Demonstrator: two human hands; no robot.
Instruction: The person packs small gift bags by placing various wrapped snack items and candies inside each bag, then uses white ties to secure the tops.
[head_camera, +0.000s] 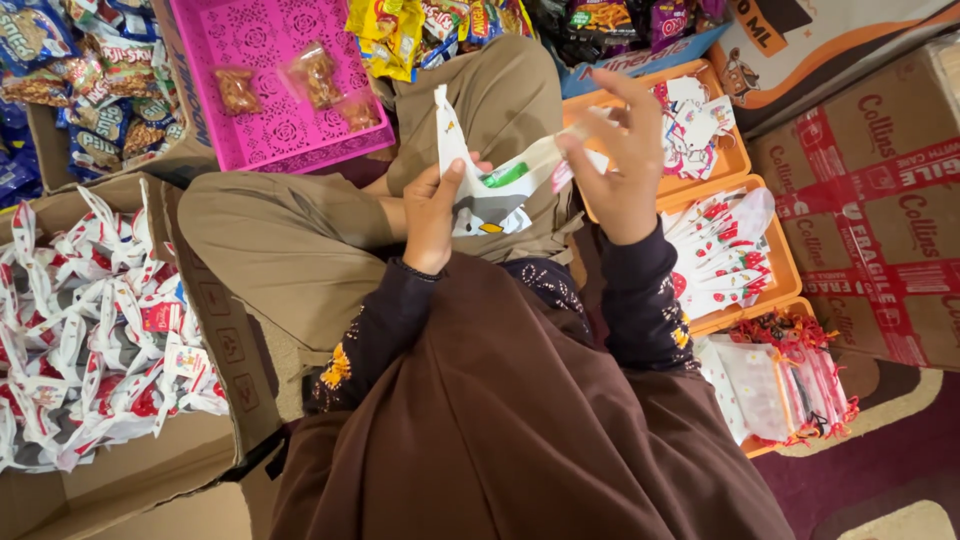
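Two hands meet over the lap at centre frame, both on one small white printed bag (490, 195). Left hand (432, 215) pinches the bag's left edge, thumb on top, grip clenched on the fabric. Right hand (622, 165), at 3 o'clock from the bag, has its grip grasping the bag's upper right edge or drawstring; fingers spread above it. Bag mouth is held apart; something green (505, 177) shows inside.

Surroundings, by clock from the bag:
- 11 o'clock: pink perforated tray (265, 120) with three small clear packets of brown snacks (318, 75).
- 12 to 1 o'clock: heap of bright snack packets (400, 30).
- 3 o'clock: orange trays (745, 160) with white printed bags, strawberry pattern on the nearer stack (720, 250).
- 4 o'clock: another orange tray with pale pouches and red ties (790, 380).
- 9 o'clock: open cardboard box (215, 300) full of tied white-and-red bags (90, 330).
- Far right: taped cardboard cartons (870, 210).

Judgement on handling: thin fabric, likely slack. Best kept taut between both pinches so the mouth stays wide, contents low in the bag, and pull on the cord kept even so the top gathers without spilling anything onto the lap.
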